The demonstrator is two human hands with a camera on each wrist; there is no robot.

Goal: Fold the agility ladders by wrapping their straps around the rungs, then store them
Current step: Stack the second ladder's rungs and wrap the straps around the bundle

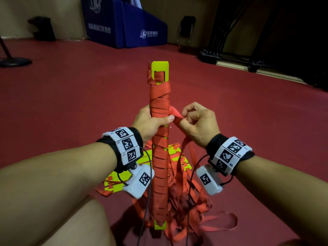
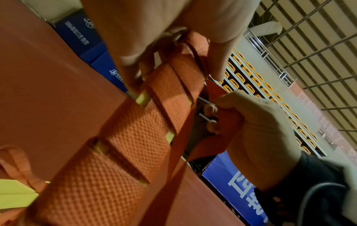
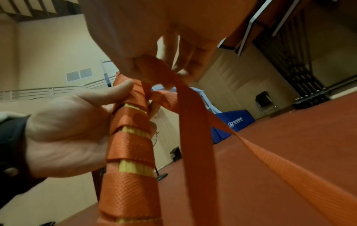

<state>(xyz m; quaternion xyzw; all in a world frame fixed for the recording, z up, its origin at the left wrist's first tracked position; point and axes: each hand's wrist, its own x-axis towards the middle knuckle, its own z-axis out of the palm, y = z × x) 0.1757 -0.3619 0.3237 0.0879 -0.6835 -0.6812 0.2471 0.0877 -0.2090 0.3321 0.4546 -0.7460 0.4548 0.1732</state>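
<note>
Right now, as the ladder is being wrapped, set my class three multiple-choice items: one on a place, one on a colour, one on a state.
1. Where does the left hand hold the bundle of rungs?
A. at its top end
B. near its middle
C. at its bottom end

2. What colour is the strap?
A. blue
B. white
C. red-orange

3. What is the right hand doing?
A. pinching the strap
B. resting flat on the floor
C. gripping the blue padded block

Answers: B, its thumb crosses the bundle about midway; C, the webbing is red-orange over yellow rungs; A, its fingers curl round the strap beside the bundle.
</note>
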